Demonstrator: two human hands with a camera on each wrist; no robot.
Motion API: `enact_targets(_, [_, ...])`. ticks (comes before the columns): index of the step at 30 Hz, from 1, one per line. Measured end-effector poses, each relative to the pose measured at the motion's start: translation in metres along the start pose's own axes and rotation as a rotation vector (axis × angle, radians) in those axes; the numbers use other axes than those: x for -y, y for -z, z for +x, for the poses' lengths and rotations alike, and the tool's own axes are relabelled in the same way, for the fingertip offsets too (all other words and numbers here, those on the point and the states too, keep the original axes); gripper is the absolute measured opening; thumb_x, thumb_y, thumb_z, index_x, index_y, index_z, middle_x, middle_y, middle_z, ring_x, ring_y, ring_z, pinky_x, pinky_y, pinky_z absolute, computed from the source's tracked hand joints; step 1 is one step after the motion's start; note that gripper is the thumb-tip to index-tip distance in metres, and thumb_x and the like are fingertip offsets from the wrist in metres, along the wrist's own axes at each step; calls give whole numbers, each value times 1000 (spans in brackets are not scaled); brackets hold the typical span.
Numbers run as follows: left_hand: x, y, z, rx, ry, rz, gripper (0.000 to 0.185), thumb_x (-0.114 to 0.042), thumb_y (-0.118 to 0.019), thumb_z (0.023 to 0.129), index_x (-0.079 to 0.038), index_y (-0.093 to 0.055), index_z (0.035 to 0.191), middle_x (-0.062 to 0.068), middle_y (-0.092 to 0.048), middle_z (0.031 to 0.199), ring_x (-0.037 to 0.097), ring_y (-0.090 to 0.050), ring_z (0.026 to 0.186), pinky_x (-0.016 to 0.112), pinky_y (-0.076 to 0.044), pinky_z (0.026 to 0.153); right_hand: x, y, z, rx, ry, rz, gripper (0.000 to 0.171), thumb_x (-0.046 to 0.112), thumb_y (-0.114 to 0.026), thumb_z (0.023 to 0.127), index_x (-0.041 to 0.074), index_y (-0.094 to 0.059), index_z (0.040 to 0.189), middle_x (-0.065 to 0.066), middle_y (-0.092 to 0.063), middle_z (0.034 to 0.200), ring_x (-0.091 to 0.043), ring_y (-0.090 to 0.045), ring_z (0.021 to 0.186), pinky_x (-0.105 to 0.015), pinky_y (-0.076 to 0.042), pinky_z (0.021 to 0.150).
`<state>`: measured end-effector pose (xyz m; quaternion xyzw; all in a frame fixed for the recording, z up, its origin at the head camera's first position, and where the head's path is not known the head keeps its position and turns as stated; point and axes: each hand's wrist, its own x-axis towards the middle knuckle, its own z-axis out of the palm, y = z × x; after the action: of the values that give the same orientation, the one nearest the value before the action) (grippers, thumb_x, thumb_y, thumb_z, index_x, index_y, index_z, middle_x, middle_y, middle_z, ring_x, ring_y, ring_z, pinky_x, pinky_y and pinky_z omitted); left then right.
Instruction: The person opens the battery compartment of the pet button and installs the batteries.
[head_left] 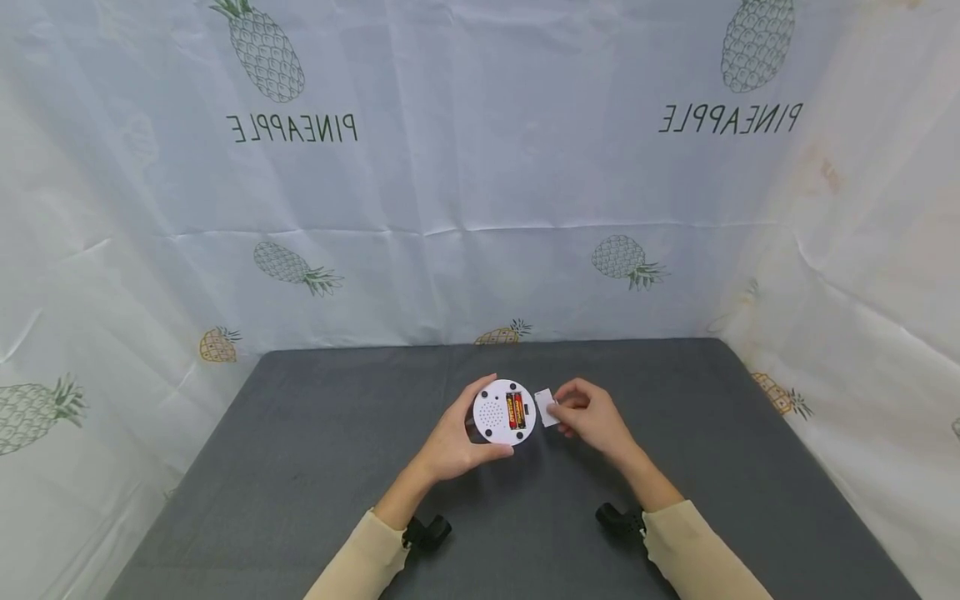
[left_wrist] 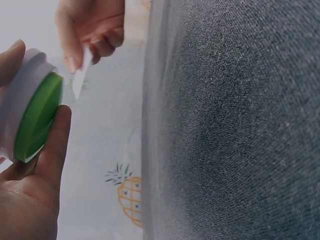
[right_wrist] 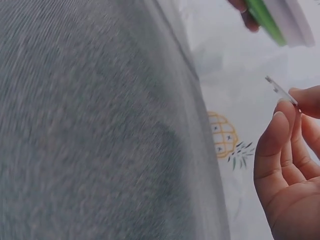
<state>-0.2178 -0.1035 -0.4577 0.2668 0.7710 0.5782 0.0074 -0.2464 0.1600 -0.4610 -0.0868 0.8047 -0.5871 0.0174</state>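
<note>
My left hand [head_left: 455,435] grips a round white device [head_left: 491,414] by its edge, its underside turned up. Two red-and-black batteries [head_left: 516,411] lie side by side in its uncovered compartment, next to a patch of small holes. The left wrist view shows the device's other face, a green part [left_wrist: 40,117], resting against the fingers. Just right of the device, my right hand [head_left: 596,419] pinches a small white battery cover [head_left: 547,407] between thumb and fingers. In the right wrist view the cover [right_wrist: 281,91] is seen edge-on, with little tabs, apart from the device.
Both hands are above a dark grey cloth-covered table [head_left: 300,483]. A white curtain [head_left: 480,167] printed with pineapples hangs behind it and along both sides. Black wrist mounts [head_left: 427,533] sit on the forearms near beige sleeves [head_left: 363,558].
</note>
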Motion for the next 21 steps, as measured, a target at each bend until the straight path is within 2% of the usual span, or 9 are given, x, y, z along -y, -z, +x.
enact_targets(8, [0,0,0,-5,-8,2,100,-12,-90,77,-28,-33,157,1,-52,135,20,-61,106,31,-56,83,13,0,-5,-52,56,64,27,15,-79,91,0,-62,105,-12,-67,79,-23,-64,64,-41,-57,62])
enact_targets(17, [0,0,1,-10,-11,1,100,-12,-90,77,-27,-33,157,1,-52,135,20,-62,106,31,-56,83,25,0,-9,-72,100,147,25,11,-78,91,-2,-62,104,-14,-66,81,-19,-65,62,-33,-56,59])
enact_targets(21, [0,0,0,-10,-11,-6,100,-11,-90,77,-26,-32,157,1,-52,136,20,-61,107,31,-56,84,30,-2,-13,-71,118,172,25,11,-78,91,-3,-61,104,-14,-67,82,-18,-65,63,-33,-56,59])
